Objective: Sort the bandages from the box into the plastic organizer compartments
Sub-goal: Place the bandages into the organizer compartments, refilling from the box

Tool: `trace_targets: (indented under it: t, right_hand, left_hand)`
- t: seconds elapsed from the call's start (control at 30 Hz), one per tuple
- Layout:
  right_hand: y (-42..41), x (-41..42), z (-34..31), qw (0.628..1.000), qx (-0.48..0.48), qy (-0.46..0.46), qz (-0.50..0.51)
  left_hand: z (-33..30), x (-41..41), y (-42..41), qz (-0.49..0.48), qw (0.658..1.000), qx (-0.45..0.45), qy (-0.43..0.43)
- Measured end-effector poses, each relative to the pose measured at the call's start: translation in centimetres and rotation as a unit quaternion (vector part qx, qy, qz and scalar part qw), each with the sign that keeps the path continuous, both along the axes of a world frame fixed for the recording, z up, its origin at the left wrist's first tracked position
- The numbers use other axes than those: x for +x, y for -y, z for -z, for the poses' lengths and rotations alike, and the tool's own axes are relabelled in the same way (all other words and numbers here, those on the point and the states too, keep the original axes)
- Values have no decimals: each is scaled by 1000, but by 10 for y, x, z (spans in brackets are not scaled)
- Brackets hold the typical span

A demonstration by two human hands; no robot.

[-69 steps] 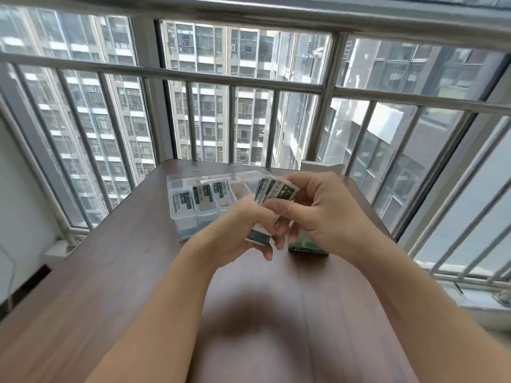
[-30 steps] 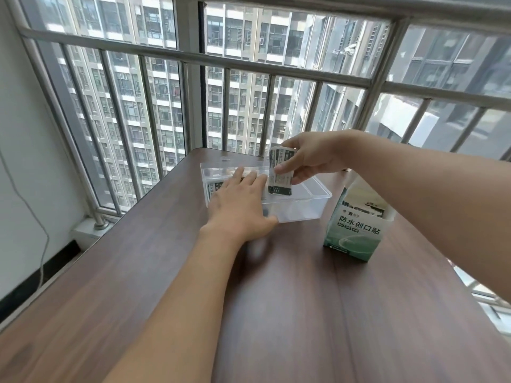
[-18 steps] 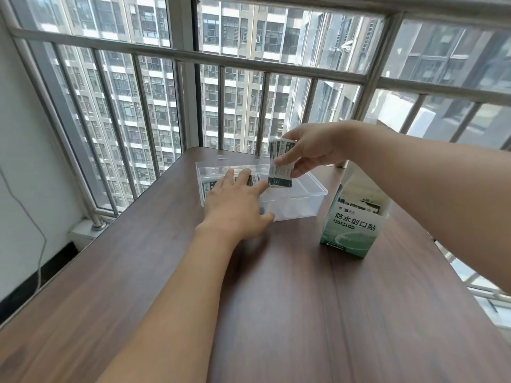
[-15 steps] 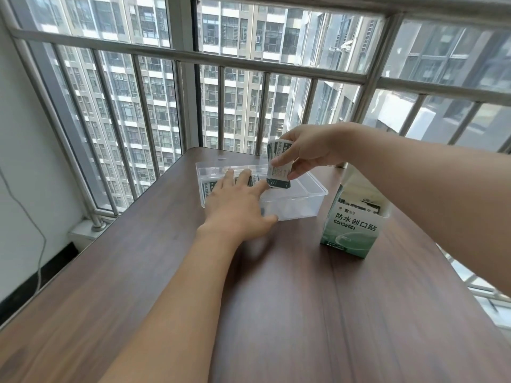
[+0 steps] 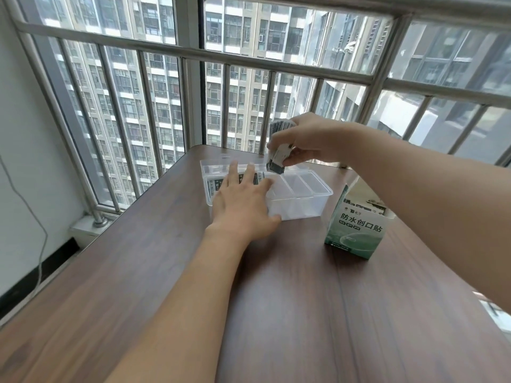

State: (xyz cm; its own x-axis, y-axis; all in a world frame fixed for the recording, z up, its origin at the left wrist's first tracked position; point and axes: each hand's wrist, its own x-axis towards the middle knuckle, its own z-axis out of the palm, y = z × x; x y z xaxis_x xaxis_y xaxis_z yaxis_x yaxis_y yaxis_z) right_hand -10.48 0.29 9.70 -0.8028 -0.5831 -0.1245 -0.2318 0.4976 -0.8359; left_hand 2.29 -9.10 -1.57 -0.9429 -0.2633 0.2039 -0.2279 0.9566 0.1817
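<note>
Our right hand pinches a small stack of bandages, thumb beneath and fingers curled over the top, so the stack hangs with its long axis nearly upright and its dark lower end pointing down. That end sits just above the plastic organizer, over the boundary between the filled compartments and the bare ones. The free slot lies straight below and slightly toward us from this hand, so we judge a short lowering will seat the stack; the right hand is plainly the nearer one for that.

Our left hand lies flat with straight fingers across the organizer's near left part, covering wrapped bandages already in place there, whose printed labels show between the fingers. It grips nothing.

The organizer is clear, thin-walled and rectangular, with slim dividers and a hinged lid lying open behind. The wrappers look papery, white with dark bands. To the right stands the green-and-white cardboard box, top open, well apart from the organizer. Everything rests on a dark wood-grain surface beside a metal railing.
</note>
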Motion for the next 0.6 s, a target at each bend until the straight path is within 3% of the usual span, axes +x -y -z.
trace_targets:
  t: [0.37,0.6]
  right_hand:
    - [-16,-4,28,990,59,130,-17]
    - [-3,5,33,993,107,-23,37]
  left_hand:
    - [3,-2,1,4,999,-49,-14]
    - [0,-1,0,-6,1000,-15,-23]
